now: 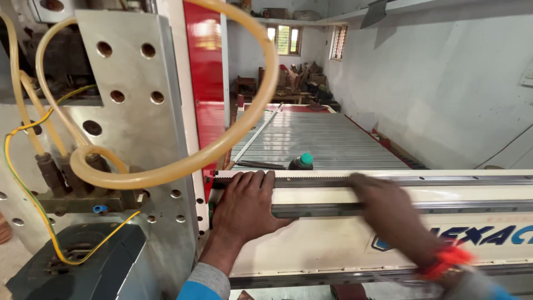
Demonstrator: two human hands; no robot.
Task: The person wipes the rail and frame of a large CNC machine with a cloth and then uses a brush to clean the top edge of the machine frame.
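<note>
Ribbed grey machine bed [327, 141] in a white-walled workshop; left hand [247, 205] lies flat on the cream gantry beam [333, 239], fingers [256, 179] together; right hand [388, 208] blurred, finger state unclear.

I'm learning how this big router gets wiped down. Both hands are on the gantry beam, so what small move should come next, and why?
Probably sweep the right hand further along the gantry beam. It is blurred and lies on the rack and rail, while the left hand lies flat near the beam's end, bracing. Whether the right hand holds anything cannot be told.
</note>
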